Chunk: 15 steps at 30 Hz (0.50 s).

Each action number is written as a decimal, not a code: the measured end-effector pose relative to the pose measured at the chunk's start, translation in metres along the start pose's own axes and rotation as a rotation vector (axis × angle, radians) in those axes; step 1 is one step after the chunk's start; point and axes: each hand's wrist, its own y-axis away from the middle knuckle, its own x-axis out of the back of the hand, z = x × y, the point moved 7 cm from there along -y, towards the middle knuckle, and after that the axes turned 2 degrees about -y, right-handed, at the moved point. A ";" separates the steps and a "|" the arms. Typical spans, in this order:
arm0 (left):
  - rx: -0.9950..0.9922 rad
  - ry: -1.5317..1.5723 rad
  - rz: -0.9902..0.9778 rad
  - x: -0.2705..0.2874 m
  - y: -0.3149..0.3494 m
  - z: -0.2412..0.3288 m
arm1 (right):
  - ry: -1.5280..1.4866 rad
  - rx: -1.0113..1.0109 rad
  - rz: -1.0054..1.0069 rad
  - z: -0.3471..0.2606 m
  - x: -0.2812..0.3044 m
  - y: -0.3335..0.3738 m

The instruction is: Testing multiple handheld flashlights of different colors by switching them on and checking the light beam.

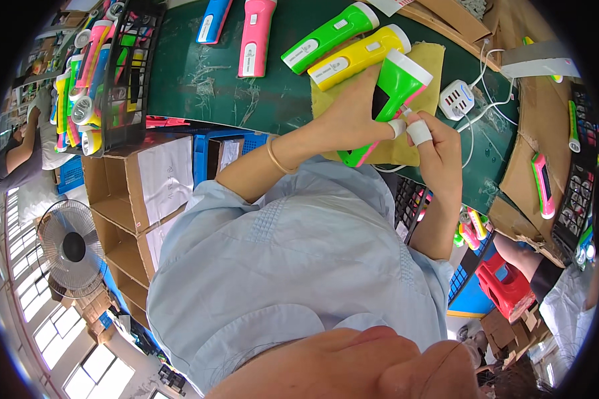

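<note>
My left hand [353, 112] is wrapped round a green flashlight [400, 80] with pink trim and a white head, held tilted above a yellow cloth [427, 70]. My right hand [438, 143], with white tape on its fingers, pinches what looks like the small plug of a white charging cable [472, 143] against the flashlight's side. My fingers partly hide the plug, so I cannot tell whether it is in. Just beyond my left hand lie a yellow flashlight [359, 57] and a green flashlight [329, 37]. Farther left are a pink flashlight [255, 40] and a blue flashlight [213, 20].
A white multi-port charger [456, 100] sits right of the cloth on the dark green table [199, 86]. At the left stands a black crate [126, 80] beside many flashlights. Cardboard [522, 149] and another black crate [574, 199] border the right. A fan [73, 246] stands lower left.
</note>
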 end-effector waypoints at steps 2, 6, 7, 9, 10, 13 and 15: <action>-0.024 -0.041 0.019 0.000 -0.001 0.004 | 0.041 -0.017 -0.026 0.000 -0.002 0.001; 0.064 -0.075 0.072 -0.007 -0.002 -0.004 | 0.252 0.032 0.128 -0.007 -0.004 0.002; 0.045 -0.107 0.119 -0.007 -0.002 -0.004 | 0.224 0.049 0.156 -0.007 -0.003 0.001; 0.094 -0.116 0.076 -0.010 -0.003 -0.005 | 0.168 0.013 0.131 -0.001 0.000 -0.004; 0.141 -0.126 0.032 -0.013 -0.004 -0.007 | 0.112 -0.022 0.107 0.002 0.001 -0.005; -0.005 -0.146 0.065 -0.011 -0.005 -0.001 | 0.231 0.084 0.187 -0.005 0.002 0.007; -0.005 -0.038 0.253 0.011 -0.010 -0.007 | -0.304 -0.002 0.453 0.006 0.022 0.034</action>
